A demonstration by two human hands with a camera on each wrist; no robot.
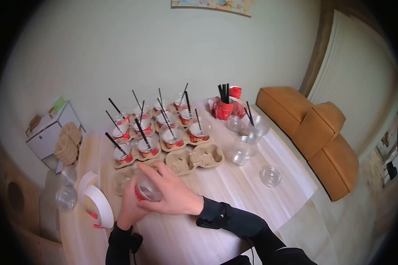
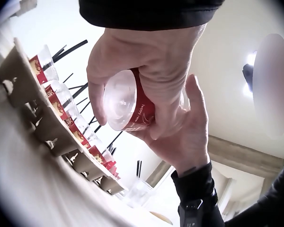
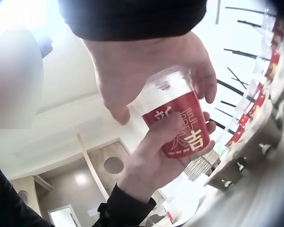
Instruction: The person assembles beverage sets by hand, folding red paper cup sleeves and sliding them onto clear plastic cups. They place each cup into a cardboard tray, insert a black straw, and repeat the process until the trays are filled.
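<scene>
My left hand (image 1: 130,205) grips a clear cup (image 1: 149,189) with a red printed sleeve, tilted above the table's near side. Over the cup's clear top, my right hand (image 1: 177,194) spreads its thumb and fingers. The right wrist view shows the left thumb across the sleeve (image 3: 196,118) and the right thumb standing away from the cup. Seen from the left wrist, the cup's base (image 2: 119,101) faces the camera, while the right palm (image 2: 173,139) lies behind the cup. Just beyond the hands are cardboard carriers (image 1: 180,162) holding several red-sleeved cups with black straws.
Clear cups or lids (image 1: 244,150) stand at the right, with a flat round lid (image 1: 270,176) nearer. A red cup (image 1: 224,110) of black straws is behind. White curved strips (image 1: 102,206) lie left, near clear cups (image 1: 66,198) and stacked carriers (image 1: 66,148). A brown sofa (image 1: 309,128) stands beyond.
</scene>
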